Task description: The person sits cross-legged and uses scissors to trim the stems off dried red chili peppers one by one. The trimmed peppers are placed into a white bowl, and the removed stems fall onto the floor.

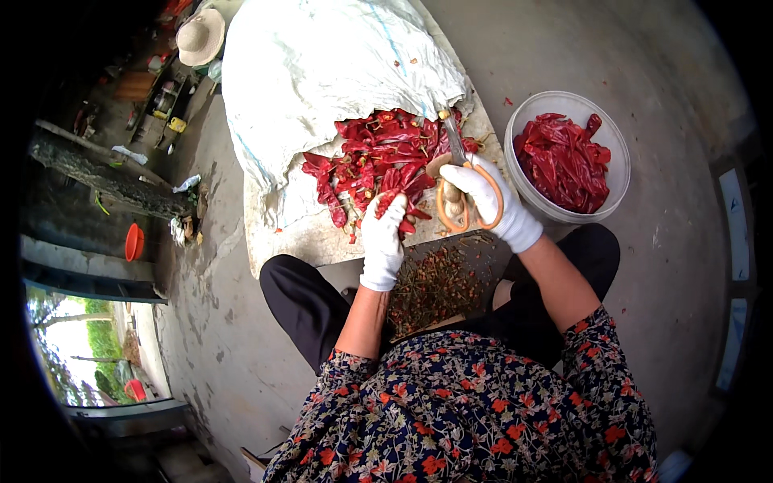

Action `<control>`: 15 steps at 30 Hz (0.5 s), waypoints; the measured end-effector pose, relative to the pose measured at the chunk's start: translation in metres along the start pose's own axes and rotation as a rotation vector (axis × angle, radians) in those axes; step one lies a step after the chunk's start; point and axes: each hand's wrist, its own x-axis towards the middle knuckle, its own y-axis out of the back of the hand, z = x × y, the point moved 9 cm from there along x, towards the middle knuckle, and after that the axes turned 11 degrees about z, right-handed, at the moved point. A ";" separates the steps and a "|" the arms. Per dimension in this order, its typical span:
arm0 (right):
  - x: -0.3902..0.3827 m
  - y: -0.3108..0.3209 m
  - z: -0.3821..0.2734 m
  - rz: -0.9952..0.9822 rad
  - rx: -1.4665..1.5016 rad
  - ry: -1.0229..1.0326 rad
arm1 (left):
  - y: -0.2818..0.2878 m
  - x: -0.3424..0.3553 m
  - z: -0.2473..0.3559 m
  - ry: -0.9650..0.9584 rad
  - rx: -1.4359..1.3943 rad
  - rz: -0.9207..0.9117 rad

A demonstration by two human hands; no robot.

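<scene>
Reaching up to mid-frame, the gloved left hand (382, 241) pinches a red chilli (388, 201) at the pile's (378, 157) lower edge; the gloved right hand (491, 201), just right, grips orange-handled scissors (465, 189), blades pointing up.

one scissors (459, 173), one bowl (613, 145), one sack (322, 64)

Your white knit cloth gloves (385, 241), glossy wrinkled dried red chillies (378, 153), metal-bladed scissors (460, 181) with smooth orange plastic handles, translucent plastic bowl (616, 157), coarse woven white sack (322, 72), rough matt concrete floor (676, 258).
</scene>
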 end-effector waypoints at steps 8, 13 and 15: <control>-0.011 0.021 -0.030 -0.008 -1.920 0.489 | 0.016 0.046 -0.002 -0.451 1.216 -0.042; -0.004 0.023 -0.033 0.068 -1.846 0.518 | -0.051 0.052 -0.005 -0.538 1.469 -0.076; -0.002 0.017 -0.031 0.042 -1.793 0.528 | -0.063 0.057 -0.015 -0.628 1.564 -0.081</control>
